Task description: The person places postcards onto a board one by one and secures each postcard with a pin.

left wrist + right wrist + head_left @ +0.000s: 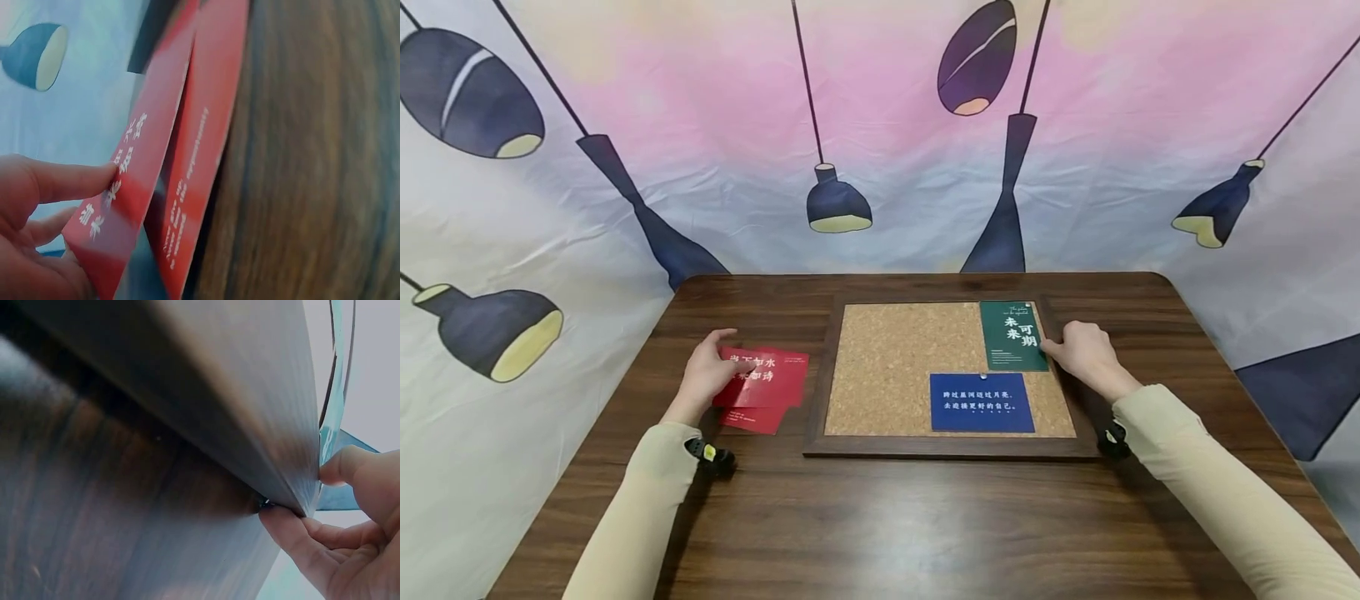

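My left hand pinches the left edge of a red card with white Chinese characters, thumb on its printed face. A second red card lies partly under it; its lower part shows in the head view. At the right side of the framed corkboard, my right hand grips the wooden frame, thumb on top by the green card and fingers low against the outer side. A small shiny thing shows at the index fingertip. A blue card lies on the cork below the green one.
The corkboard lies on a dark wooden table between the hands. A small pin shows at the blue card's top edge. Behind the table hangs a cloth printed with lamps. Each wrist wears a black camera band.
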Tool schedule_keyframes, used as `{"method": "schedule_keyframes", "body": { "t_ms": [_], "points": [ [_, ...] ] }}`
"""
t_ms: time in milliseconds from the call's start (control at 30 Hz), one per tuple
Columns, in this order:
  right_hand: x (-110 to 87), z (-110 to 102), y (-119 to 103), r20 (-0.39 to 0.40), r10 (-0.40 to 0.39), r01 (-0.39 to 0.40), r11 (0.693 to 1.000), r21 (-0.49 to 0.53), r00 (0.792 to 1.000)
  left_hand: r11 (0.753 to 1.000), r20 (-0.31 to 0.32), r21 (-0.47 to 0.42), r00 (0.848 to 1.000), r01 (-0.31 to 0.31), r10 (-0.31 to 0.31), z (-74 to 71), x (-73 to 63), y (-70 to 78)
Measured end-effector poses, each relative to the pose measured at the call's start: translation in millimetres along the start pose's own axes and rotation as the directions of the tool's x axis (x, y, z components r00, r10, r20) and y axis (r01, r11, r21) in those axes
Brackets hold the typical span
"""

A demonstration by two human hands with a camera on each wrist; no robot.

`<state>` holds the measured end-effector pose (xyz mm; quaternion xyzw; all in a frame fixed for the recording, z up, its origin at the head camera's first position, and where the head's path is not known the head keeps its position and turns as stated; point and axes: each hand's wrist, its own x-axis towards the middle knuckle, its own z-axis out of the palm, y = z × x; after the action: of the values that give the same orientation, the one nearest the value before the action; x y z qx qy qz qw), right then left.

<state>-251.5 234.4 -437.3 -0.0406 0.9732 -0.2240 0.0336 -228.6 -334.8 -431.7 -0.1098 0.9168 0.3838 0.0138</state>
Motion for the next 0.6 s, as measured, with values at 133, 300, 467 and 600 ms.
{"method": "schedule_keyframes", "body": {
  "t_ms": [133, 300, 467, 600],
  "points": [
    [-0.4, -0.5, 0.5, 0.006, -0.015, 0.015, 1.000, -0.009, 1.000, 0.988, 0.031, -0.130, 0.997, 0.080, -0.077, 1.5, -1.7, 1.3],
    [0.4, -1.4, -2.1, 0.006, -0.008, 0.008, 1.000, -0.027, 1.000, 0.972, 0.052, -0.209, 0.994, 0.107, -0.098, 2.5, -3.5, 2.6],
    [2.5, -1.9, -4.6, 0.021, 0.030, -0.029, 0.999, -0.038, 0.999, 0.965, 0.050, -0.242, 0.994, 0.103, -0.093, 3.8, -3.5, 3.5],
    [3.5, -1.3, -3.7, 0.021, 0.030, -0.029, 0.999, -0.029, 0.999, 0.963, 0.055, -0.249, 0.994, 0.104, -0.093, 6.1, -1.1, 2.7]
  ]
}}
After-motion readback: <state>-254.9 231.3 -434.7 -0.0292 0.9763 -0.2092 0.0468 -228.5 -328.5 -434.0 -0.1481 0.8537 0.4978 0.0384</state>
